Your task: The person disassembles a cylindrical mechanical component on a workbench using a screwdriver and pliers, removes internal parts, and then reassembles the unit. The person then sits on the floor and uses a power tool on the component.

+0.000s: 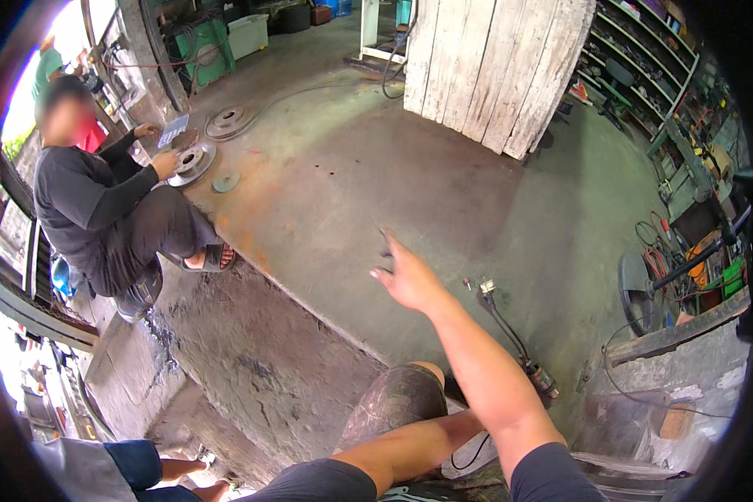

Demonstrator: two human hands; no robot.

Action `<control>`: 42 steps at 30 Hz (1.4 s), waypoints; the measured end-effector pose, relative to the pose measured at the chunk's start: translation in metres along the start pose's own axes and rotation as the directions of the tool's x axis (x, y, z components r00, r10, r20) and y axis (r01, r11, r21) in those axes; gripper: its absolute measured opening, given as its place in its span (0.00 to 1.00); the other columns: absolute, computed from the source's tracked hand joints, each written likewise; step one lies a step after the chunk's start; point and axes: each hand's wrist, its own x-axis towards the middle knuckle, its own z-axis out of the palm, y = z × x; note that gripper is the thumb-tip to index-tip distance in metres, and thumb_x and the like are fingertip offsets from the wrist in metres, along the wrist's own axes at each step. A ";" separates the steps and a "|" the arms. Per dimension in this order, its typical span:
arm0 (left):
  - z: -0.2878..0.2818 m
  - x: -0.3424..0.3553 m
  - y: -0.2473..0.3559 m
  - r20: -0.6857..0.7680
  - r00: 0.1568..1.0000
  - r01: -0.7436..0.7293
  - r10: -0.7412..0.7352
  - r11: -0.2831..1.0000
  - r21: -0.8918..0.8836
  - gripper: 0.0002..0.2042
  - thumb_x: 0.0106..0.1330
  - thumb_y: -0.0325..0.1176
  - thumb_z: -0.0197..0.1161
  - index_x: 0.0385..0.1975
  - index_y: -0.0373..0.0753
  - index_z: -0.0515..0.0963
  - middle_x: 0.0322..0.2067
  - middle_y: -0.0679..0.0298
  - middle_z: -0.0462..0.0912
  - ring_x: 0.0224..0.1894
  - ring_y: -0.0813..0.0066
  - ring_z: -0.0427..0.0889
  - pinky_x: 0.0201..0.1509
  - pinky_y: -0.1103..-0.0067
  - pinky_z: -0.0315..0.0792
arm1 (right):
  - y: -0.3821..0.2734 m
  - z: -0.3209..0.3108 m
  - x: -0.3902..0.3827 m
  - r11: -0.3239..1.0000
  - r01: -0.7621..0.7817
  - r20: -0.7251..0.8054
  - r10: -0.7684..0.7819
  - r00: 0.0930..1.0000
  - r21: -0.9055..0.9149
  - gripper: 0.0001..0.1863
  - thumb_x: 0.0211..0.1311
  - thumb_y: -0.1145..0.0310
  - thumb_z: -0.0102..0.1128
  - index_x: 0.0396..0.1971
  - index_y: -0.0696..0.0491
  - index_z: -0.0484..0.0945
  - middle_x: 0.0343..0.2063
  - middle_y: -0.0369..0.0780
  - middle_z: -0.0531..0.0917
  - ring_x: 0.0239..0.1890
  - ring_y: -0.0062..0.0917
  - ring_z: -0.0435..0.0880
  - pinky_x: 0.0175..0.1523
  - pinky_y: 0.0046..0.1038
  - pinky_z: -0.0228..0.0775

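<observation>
My right hand [407,274] reaches out over the grey-green concrete floor [326,201]. Its index finger points forward with the thumb apart, and nothing is in it. Across my lap runs my left forearm [418,448]; its hand is hidden behind my right forearm. Beside my right forearm lies a dark cylindrical tool [541,378], joined by a black cord to a pale connector [487,287]. A small reddish piece [467,284] rests near that connector. My camouflage-patterned knee [397,406] is bent below my right hand.
At left a seated co-worker [100,192] holds a pale flat card [174,132] above a brake disc [201,170]. Another disc [230,123] lies behind. A white plank panel [485,67], crowded shelves [636,58] and a round-based stand [636,293] border the floor. A step edge [309,311] crosses it.
</observation>
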 end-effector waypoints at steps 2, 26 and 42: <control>-0.008 0.003 0.005 -0.054 0.995 -0.072 0.078 0.992 0.102 0.20 0.74 0.38 0.63 0.62 0.40 0.84 0.63 0.51 0.86 0.66 0.54 0.84 0.77 0.57 0.69 | 0.026 -0.022 -0.042 0.997 -0.047 0.060 0.050 0.997 -0.063 0.45 0.75 0.61 0.71 0.84 0.49 0.57 0.68 0.56 0.81 0.67 0.51 0.85 0.72 0.45 0.76; -0.066 0.017 0.070 0.294 0.880 0.034 -0.374 0.666 0.745 0.22 0.76 0.49 0.63 0.57 0.38 0.85 0.54 0.51 0.91 0.56 0.50 0.88 0.65 0.53 0.75 | 0.196 -0.079 -0.175 0.932 -0.288 -0.295 0.218 0.930 -0.220 0.18 0.75 0.65 0.65 0.59 0.57 0.85 0.48 0.55 0.90 0.53 0.53 0.89 0.60 0.48 0.83; -0.068 0.028 0.065 0.197 0.880 0.191 -0.433 0.701 0.687 0.22 0.73 0.51 0.65 0.58 0.43 0.85 0.55 0.53 0.89 0.58 0.51 0.87 0.68 0.53 0.74 | 0.181 -0.098 -0.209 0.901 -0.291 -0.417 0.411 0.811 0.322 0.16 0.77 0.66 0.68 0.58 0.58 0.87 0.40 0.47 0.92 0.42 0.30 0.89 0.53 0.34 0.82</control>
